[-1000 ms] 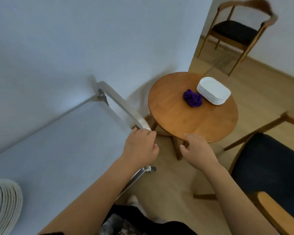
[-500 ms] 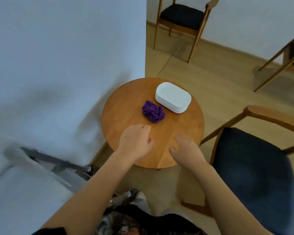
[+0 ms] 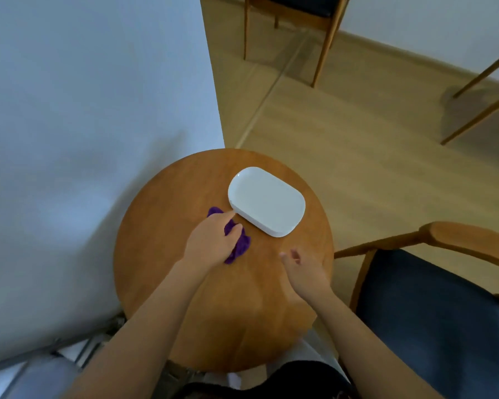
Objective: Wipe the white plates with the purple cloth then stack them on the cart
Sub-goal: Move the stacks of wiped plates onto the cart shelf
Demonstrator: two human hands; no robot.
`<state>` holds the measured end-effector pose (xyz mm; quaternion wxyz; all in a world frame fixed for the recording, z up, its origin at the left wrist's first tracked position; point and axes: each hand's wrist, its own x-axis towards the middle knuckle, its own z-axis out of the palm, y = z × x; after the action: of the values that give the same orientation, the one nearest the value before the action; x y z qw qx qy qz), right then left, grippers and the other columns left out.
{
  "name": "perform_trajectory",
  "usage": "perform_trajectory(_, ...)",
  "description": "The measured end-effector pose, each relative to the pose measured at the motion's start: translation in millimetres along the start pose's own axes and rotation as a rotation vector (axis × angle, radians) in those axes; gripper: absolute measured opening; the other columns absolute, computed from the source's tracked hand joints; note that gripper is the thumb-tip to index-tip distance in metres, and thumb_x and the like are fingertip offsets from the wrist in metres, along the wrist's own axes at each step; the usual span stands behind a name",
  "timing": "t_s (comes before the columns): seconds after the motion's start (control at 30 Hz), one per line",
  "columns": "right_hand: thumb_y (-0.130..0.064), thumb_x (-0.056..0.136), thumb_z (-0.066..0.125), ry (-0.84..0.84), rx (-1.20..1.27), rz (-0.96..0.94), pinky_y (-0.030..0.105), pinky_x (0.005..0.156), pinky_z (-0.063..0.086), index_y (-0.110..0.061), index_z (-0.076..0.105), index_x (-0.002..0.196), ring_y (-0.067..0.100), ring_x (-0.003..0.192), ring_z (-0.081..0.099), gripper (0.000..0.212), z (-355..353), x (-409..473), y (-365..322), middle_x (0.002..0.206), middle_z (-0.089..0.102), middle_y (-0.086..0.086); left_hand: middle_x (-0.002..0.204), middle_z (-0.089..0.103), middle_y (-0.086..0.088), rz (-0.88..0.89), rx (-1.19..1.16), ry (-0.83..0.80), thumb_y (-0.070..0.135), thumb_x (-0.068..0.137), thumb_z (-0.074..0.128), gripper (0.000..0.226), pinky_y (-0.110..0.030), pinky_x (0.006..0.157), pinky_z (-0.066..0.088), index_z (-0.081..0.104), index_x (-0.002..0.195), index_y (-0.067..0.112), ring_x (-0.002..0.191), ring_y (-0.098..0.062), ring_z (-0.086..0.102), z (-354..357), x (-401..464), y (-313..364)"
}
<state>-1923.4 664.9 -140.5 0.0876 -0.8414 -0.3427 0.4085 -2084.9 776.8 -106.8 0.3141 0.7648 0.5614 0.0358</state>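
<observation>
A stack of white oblong plates (image 3: 267, 204) sits on the far right part of a round wooden table (image 3: 156, 234). The crumpled purple cloth (image 3: 240, 246) lies just left of the stack. My left hand (image 3: 209, 244) covers the cloth, which bunches between thumb and forefinger, and the fingertips nearly reach the plates' rim. My right hand (image 3: 303, 270) hovers over the table's right side with relaxed fingers, holding nothing. A blurred corner of the cart (image 3: 29, 375) with its metal frame shows at the bottom left.
A white wall (image 3: 84, 139) stands close on the left of the table. A wooden armchair with a dark blue seat (image 3: 432, 318) is right beside the table. Another chair (image 3: 297, 12) stands farther off on the wooden floor.
My view swung from the cart to the table. My left hand let go of the cart handle and came down on the purple cloth. The right hand moved forward over the table.
</observation>
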Motion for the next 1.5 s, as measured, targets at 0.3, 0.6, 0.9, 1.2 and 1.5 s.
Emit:
perform_trajectory(0.3,-0.051,0.095,0.039,-0.038,0.328,0.059,0.024,0.094,0.033,-0.028,0.030,0.144,0.014,0.122,0.046,0.054,-6.1,108.1,-9.2,0.141,0.046,-0.003,0.156,0.023,-0.007,-0.382,-0.270,0.052,0.041,0.098,0.040,0.061,-0.040,0.114,0.019,0.020,0.149,0.015,0.143,-0.023,0.020,49.9,141.1,-13.7)
perform_trajectory(0.6,-0.046,0.100,0.023,-0.138,0.546,0.102,0.030,0.093,0.039,-0.022,0.024,0.144,0.018,0.121,0.043,0.050,-10.7,163.0,-1.5,0.130,0.042,-0.002,0.143,0.042,-0.004,-0.830,-0.700,-0.053,0.062,0.093,0.031,0.066,-0.038,0.104,0.031,0.038,0.142,0.018,0.130,-0.024,0.040,77.0,188.0,-24.3)
perform_trajectory(0.9,-0.036,0.103,0.023,-0.129,0.496,0.118,0.032,0.091,0.044,-0.019,0.030,0.141,0.015,0.112,0.046,0.043,-17.7,170.2,-1.6,0.124,0.047,0.000,0.141,0.047,-0.002,-0.930,-0.860,-0.099,0.064,0.092,0.033,0.066,-0.043,0.110,0.032,0.040,0.141,0.020,0.128,-0.023,0.044,78.2,184.2,-31.5)
perform_trajectory(1.2,-0.035,0.103,0.022,-0.054,0.433,0.011,0.037,0.091,0.047,-0.016,0.046,0.128,0.018,0.106,0.053,0.040,-52.3,156.8,-2.1,0.118,0.055,0.002,0.111,0.066,0.007,-0.832,-1.063,-0.036,0.051,0.095,0.044,0.038,-0.039,0.096,0.048,0.058,0.122,0.028,0.103,-0.015,0.061,67.6,135.6,-9.0)
perform_trajectory(1.5,-0.034,0.102,0.024,-0.025,0.312,-0.260,0.037,0.087,0.048,-0.023,0.054,0.116,0.013,0.095,0.055,0.034,-78.4,77.3,-36.7,0.106,0.059,-0.002,0.110,0.064,0.005,-0.763,-1.113,0.200,0.052,0.097,0.037,0.040,-0.032,0.082,0.051,0.058,0.119,0.025,0.100,-0.014,0.060,19.9,37.6,0.3)
